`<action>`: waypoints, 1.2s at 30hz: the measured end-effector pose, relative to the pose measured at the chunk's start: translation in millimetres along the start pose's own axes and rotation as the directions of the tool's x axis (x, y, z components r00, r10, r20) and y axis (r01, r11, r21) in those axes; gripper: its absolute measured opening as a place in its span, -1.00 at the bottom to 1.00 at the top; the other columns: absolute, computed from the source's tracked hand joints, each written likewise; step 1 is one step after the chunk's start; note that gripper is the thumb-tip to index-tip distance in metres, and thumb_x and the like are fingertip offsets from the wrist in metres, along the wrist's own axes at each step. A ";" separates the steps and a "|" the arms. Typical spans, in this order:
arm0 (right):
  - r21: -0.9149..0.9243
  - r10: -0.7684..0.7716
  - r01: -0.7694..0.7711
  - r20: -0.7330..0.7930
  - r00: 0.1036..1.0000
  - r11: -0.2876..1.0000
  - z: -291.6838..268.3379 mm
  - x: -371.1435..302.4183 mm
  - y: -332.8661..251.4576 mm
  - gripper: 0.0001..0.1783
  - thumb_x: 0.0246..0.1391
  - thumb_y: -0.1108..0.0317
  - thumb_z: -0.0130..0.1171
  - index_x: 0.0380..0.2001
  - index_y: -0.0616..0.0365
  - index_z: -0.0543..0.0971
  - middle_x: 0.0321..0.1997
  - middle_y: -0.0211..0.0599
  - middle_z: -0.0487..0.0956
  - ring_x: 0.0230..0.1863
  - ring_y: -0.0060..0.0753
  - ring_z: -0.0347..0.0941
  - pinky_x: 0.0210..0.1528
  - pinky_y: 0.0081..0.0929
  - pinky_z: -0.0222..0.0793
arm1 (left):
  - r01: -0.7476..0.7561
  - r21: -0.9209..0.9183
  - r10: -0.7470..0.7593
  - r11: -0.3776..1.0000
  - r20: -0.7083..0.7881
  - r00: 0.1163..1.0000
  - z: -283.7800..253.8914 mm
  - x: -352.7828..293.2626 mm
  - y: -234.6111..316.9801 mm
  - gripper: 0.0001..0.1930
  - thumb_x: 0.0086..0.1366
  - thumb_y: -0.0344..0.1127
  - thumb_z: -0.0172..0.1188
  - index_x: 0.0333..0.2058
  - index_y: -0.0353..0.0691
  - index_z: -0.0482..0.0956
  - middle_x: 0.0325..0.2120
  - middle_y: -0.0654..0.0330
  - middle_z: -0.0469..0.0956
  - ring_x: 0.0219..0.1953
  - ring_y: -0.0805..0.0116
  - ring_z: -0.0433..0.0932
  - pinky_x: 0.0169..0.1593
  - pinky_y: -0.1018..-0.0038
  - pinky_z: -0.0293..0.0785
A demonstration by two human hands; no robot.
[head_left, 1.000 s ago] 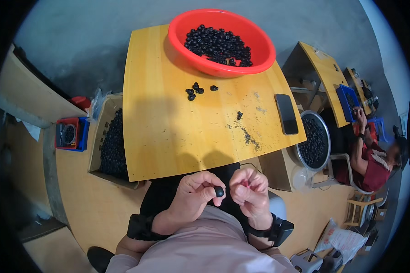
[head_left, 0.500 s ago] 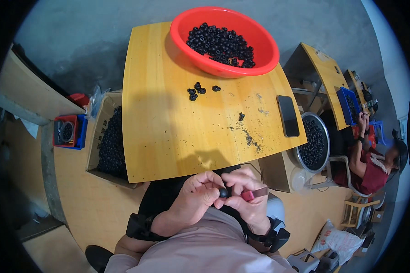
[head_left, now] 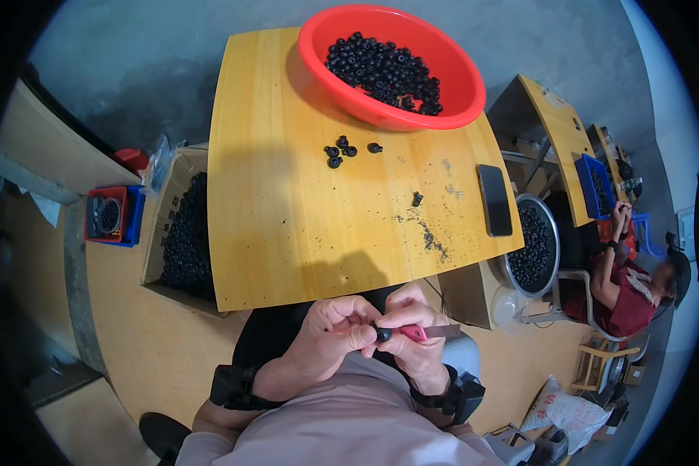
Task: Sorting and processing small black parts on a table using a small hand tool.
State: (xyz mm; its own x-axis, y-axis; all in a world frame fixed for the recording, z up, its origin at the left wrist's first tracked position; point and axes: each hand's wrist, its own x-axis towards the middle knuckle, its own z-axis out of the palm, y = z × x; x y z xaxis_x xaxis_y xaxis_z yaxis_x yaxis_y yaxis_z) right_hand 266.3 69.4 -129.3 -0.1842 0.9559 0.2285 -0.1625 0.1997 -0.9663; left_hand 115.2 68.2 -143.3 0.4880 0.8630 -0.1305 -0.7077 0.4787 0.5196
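Note:
In front of my body, by the table's near edge, my left hand (head_left: 326, 334) pinches a small round black part (head_left: 382, 334), apparently rubber or plastic, between thumb and fingertips. My right hand (head_left: 416, 356) is closed on a small knife (head_left: 414, 332) with a pink handle; its flat metal blade points out to the right. Both hands meet at the black part, and the right fingertips touch it or come very close. Fingers hide much of the part and the inner end of the knife.
A red basin (head_left: 454, 66) of black parts stands at the back of the wooden table (head_left: 287, 225). Several loose parts (head_left: 342, 142), black scraps (head_left: 431, 239) and a phone (head_left: 494, 200) lie on it. Boxed parts (head_left: 188, 241) flank it left, a metal bowl (head_left: 555, 241) right. Another person (head_left: 625, 287) sits farther right.
My right fingers have come down closer to the black part, and the knife has shifted slightly left with its blade now more level. My left hand keeps its pinch.

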 end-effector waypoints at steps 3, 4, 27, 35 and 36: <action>0.067 0.011 -0.013 0.033 0.999 0.998 -1.3 0.1 -0.1 -0.76 -0.25 0.48 0.34 -0.39 0.20 0.57 -0.40 -0.30 0.39 -0.40 -0.53 0.30 -0.35 -0.61 0.23 | -0.016 0.276 0.025 0.961 -0.027 0.999 3.1 -3.3 4.4 -0.90 0.13 -0.49 0.15 -0.37 -0.39 0.45 -0.54 0.23 0.46 -0.52 0.60 0.40 -0.42 0.70 0.35; 0.101 0.020 -0.026 0.058 0.998 0.995 -2.5 1.9 0.2 -0.78 -0.24 0.47 0.33 -0.41 0.22 0.58 -0.41 -0.30 0.40 -0.40 -0.52 0.30 -0.34 -0.61 0.21 | -0.022 0.279 0.030 0.960 -0.023 0.999 1.0 -2.8 5.5 -0.90 0.13 -0.49 0.15 -0.37 -0.39 0.45 -0.54 0.23 0.46 -0.52 0.60 0.40 -0.42 0.70 0.35; -0.673 0.081 -0.139 -0.117 0.990 0.727 -3.6 79.4 17.3 -0.89 -0.21 0.57 0.19 -0.51 0.30 0.50 -0.55 -0.21 0.41 -0.57 -0.33 0.32 -0.50 -0.50 0.22 | -0.502 0.573 0.746 0.648 -0.343 0.571 -67.4 -54.5 104.0 -0.92 0.12 -0.44 0.11 -0.41 -0.31 0.44 -0.61 0.25 0.43 -0.60 0.55 0.38 -0.44 0.66 0.34; -0.871 -0.034 0.072 0.063 0.997 0.487 10.0 166.9 48.4 -0.78 -0.14 0.44 0.16 -0.32 0.20 0.49 -0.42 -0.10 0.45 -0.47 -0.05 0.44 -0.45 -0.27 0.35 | -0.067 0.844 0.801 0.532 -0.476 0.362 -156.5 -73.0 118.7 -0.35 0.09 -0.04 0.19 0.09 -0.23 0.20 0.03 0.06 0.24 0.13 0.20 0.15 0.13 0.36 0.07; -0.879 -0.043 0.120 0.113 0.993 0.462 14.1 171.5 56.6 -0.77 -0.13 0.42 0.15 -0.31 0.18 0.49 -0.41 -0.12 0.45 -0.45 -0.04 0.45 -0.44 -0.25 0.37 | -0.117 0.856 0.833 0.504 -0.445 0.330 -147.6 -69.7 118.4 -0.34 0.09 -0.02 0.19 0.09 -0.24 0.20 0.02 0.07 0.26 0.10 0.20 0.20 0.11 0.37 0.11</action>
State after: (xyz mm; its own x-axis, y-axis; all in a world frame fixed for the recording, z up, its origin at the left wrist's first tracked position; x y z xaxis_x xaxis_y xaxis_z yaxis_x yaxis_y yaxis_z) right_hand 211.9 241.6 -143.2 -0.2855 0.9159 0.2820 0.7548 0.3962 -0.5228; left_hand -78.0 88.5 -197.3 -0.6556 0.7550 0.0142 0.0237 0.0018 0.9997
